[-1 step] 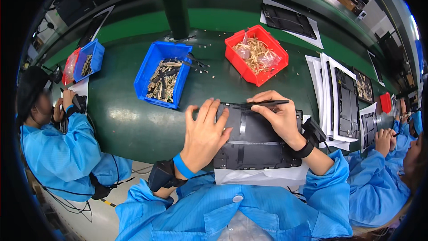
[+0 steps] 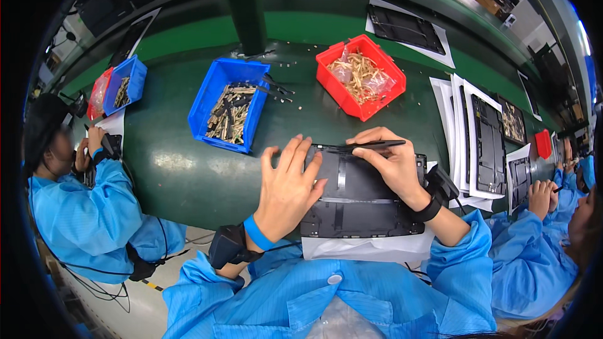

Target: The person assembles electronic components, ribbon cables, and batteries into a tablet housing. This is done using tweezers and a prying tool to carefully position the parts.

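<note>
Left hand (image 2: 287, 189) lies flat, fingers spread, on the black panel (image 2: 361, 198); right hand (image 2: 392, 162) pinches a slim tool (image 2: 372, 145) at its far edge. The panel looks thin, stiff, light: best held by its edges.

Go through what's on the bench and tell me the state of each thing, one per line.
black panel: flat on white sheet, pressed by left hand
black tweezers: held by right hand
blue bin: open, holds dark metal parts
red bin: open, holds pale parts
</note>
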A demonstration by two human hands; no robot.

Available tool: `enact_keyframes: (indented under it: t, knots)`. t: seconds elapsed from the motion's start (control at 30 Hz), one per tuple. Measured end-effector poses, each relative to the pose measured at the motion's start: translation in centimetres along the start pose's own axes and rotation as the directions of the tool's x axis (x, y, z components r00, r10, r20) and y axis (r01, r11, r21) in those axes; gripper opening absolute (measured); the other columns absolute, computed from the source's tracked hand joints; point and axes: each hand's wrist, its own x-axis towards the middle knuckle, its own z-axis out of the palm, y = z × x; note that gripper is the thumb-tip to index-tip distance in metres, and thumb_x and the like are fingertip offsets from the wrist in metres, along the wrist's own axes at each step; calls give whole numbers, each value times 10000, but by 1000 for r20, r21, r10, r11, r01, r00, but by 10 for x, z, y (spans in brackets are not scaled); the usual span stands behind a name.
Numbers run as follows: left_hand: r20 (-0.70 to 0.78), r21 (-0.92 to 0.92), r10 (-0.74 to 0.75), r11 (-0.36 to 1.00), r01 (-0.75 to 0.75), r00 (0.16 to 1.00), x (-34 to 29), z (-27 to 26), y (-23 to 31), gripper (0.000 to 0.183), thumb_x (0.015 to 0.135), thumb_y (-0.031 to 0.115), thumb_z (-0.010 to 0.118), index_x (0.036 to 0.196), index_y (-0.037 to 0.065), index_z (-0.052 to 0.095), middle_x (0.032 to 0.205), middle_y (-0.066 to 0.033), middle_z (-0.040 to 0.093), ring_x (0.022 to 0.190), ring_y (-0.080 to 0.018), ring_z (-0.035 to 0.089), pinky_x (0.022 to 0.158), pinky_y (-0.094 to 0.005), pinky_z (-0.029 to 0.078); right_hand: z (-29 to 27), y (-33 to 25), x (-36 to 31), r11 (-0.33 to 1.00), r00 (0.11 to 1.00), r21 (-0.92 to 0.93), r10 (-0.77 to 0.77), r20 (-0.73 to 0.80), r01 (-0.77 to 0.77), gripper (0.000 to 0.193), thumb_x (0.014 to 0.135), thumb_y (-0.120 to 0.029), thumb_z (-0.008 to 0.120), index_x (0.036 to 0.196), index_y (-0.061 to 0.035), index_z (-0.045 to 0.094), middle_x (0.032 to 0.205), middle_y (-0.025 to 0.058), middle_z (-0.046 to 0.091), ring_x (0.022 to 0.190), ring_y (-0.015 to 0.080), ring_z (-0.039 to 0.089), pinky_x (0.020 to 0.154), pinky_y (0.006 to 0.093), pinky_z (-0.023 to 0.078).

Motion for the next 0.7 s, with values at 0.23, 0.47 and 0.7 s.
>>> enact_keyframes:
  t: [0.23,0.47,0.7]
  knots:
    - [1,50,13,999,-13,1000,2,2,-2,415,771,209,747,1138,43,648,1309,-110,570,1289,-294,476,1017,-538,314,4,7,-1,998,998,-20,-54,45,55,141,847,24,701,984,42,676,1040,116,703,907,152,691,777,250,576]
    - [5,79,5,997,-5,1000,2,3,-1,421,770,206,744,1145,39,650,1296,-103,581,1287,-265,482,1025,-542,300,9,7,-3,993,997,-86,-76,13,77,160,837,10,717,992,36,691,1017,121,707,905,169,697,791,264,581]
    - [7,86,1,996,-1,1000,2,4,-1,414,769,206,741,1138,41,655,1291,-102,582,1282,-261,483,1029,-540,296,11,10,-3,966,983,-186,-183,3,181,160,819,2,741,972,32,702,977,123,708,861,188,692,740,276,551]
